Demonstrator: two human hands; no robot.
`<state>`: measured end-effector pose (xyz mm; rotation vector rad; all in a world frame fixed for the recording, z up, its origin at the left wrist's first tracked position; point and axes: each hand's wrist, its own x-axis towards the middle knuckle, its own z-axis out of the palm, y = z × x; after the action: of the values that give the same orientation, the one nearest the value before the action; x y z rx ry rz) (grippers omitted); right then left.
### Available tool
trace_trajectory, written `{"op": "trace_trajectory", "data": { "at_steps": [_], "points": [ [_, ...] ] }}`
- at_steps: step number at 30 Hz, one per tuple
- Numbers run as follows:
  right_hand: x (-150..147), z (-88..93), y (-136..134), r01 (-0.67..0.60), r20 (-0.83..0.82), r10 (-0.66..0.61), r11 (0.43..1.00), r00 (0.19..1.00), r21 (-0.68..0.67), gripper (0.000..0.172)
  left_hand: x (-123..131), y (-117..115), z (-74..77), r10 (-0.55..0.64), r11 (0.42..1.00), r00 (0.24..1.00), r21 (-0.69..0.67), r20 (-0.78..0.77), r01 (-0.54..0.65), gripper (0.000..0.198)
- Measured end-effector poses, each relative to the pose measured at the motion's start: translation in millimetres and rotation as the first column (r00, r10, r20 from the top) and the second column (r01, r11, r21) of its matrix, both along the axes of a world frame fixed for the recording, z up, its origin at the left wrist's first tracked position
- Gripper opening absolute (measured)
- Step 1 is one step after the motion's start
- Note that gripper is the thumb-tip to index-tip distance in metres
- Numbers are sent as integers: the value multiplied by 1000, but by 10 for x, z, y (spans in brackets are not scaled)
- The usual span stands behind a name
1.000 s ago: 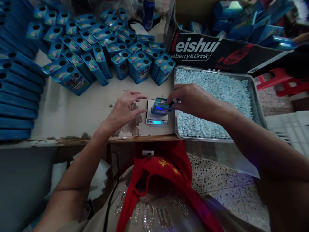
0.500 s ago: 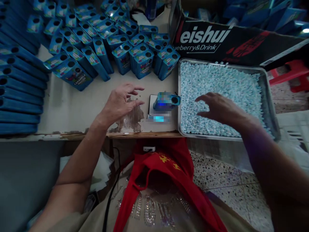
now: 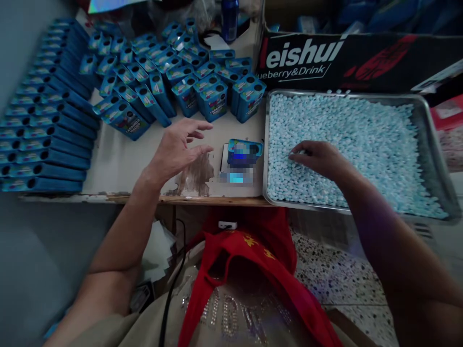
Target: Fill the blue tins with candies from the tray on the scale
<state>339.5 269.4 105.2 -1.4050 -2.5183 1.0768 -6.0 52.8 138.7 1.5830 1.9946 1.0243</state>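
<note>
Fingers of the right hand curl down into the pale blue tablets filling one metal tray, and whether they pinch any cannot be told; the left hand hovers above the table, fingers spread wide, holding nothing. Between the hands one blue tin lies flat on one small scale, just beside the tray, long axis running left to right. Farther back stand dozens of upright tins, too many to count, some labelled "CARAMELO MACIZO", and one black carton reading "eishui" and "ueberry&Drink".

Worn table — speckled terrazzo floor, dim light.
</note>
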Motion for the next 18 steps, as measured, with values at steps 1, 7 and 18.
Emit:
{"op": "trace_trajectory", "data": {
  "at_steps": [1, 7, 18],
  "points": [
    [6, -33, -30, 30, -54, -34, 997, 998, -73, 18, 27, 25, -4, -12, 1000, 1000, -1, 2, 12, 51],
    [-228, 137, -187, -37, -311, -52, 961, 949, -276, 29, 194, 200, -4, -114, 994, 993, 3, 22, 114, 52],
    [-976, 795, -391, -443, 6, 459, 853, 888, 277, 18, -104, -79, -82, -43, 997, 990, -55, 132, 50, 56]
  ]
}}
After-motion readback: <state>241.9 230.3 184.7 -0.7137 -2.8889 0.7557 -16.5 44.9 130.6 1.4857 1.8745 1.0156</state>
